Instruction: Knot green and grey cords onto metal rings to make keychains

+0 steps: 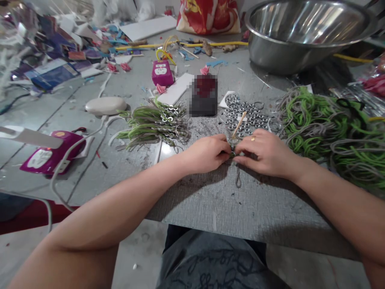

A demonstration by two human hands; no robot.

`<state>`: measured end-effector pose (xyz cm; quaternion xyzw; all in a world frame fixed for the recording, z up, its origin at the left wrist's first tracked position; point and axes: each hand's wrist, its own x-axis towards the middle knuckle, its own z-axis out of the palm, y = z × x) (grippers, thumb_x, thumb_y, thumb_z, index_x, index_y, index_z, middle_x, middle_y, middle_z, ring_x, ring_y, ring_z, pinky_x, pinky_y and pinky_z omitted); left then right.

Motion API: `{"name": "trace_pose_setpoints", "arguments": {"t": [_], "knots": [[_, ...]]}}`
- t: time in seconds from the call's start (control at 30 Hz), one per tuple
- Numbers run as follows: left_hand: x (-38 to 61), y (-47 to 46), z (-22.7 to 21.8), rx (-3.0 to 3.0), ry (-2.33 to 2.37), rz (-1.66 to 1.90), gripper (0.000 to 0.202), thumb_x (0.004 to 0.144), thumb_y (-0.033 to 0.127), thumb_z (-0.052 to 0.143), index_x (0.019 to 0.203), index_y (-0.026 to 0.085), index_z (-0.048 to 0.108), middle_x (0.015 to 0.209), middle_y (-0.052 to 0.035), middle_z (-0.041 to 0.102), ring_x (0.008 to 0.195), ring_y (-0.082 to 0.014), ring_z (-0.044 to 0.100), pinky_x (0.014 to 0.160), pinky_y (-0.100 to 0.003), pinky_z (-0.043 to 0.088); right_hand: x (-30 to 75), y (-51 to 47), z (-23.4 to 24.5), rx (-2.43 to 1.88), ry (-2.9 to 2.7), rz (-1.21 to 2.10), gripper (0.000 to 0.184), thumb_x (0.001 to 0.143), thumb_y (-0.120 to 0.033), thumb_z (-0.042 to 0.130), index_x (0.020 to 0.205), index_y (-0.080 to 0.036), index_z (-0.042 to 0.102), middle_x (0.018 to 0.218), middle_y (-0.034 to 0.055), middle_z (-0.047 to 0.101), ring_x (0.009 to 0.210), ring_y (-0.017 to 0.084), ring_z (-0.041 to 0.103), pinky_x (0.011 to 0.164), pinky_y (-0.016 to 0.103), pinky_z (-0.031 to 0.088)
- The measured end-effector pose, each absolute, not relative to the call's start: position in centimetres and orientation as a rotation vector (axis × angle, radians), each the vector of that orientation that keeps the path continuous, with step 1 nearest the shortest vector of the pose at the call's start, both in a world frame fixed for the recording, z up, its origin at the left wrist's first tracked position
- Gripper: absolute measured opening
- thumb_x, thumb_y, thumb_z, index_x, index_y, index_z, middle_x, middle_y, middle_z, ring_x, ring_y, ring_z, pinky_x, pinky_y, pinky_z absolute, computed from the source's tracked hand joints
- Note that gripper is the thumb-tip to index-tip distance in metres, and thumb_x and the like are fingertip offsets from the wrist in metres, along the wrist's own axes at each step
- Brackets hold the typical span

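Note:
My left hand [212,152] and my right hand [260,154] meet over the front of the table, fingers pinched around a thin grey-green cord [238,178]. A loop of this cord hangs down below my fingertips onto the table; the part between my fingers is mostly hidden. A ring sits on a finger of my right hand. Just beyond my fingertips a small wooden stick [240,125] slants up, beside a pile of small metal rings [247,113]. To the left lies a bundle of green and grey cords [147,126] with metal rings at their ends.
Loose green and grey cords [315,128] are heaped at the right. A steel basin [288,54] stands behind them. Two purple power sockets [162,73], a white oval device [106,105] and cables are at the left. Scraps [60,60] cover the back left. A blurred dark box [203,98] lies ahead.

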<state>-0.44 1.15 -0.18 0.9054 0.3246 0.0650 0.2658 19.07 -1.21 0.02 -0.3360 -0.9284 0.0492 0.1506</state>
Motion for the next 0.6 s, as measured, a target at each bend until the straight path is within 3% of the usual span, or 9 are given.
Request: {"name": "trace_pose_setpoints", "arguments": {"t": [0.13,0.33,0.6], "knots": [[-0.5,1.1,-0.2,2.46,0.866,0.209,0.019,0.08,0.015,0.047,0.083,0.015,0.066,0.085,-0.0034,0.057,0.075,-0.0126,0.057,0.069,-0.025,0.045,19.0,-1.5,0.5,-0.801,-2.759,0.012,0.032,0.089,-0.032,0.042,0.069,-0.019,0.063,0.058,0.0006,0.061,0.056,0.013,0.052,0.063,0.03,0.031],[-0.6,1.1,-0.5,2.46,0.861,0.254,0.017,0.078,0.013,0.048,0.079,0.015,0.065,0.082,-0.0029,0.057,0.071,-0.0117,0.057,0.066,-0.024,0.045,18.5,-2.2,0.3,-0.829,-2.841,-0.113,0.033,0.089,-0.032,0.042,0.078,-0.018,0.069,0.057,0.0018,0.063,0.052,0.013,0.051,0.06,0.031,0.029],[-0.3,0.6,-0.4,2.516,1.001,0.249,0.015,0.079,0.017,0.05,0.087,0.014,0.062,0.087,-0.0051,0.057,0.076,-0.0156,0.058,0.067,-0.028,0.046,18.5,-2.1,0.7,-0.926,-2.868,0.179,0.028,0.086,-0.032,0.046,0.085,-0.019,0.071,0.056,0.0022,0.065,0.049,0.013,0.046,0.058,0.029,0.028]]}}
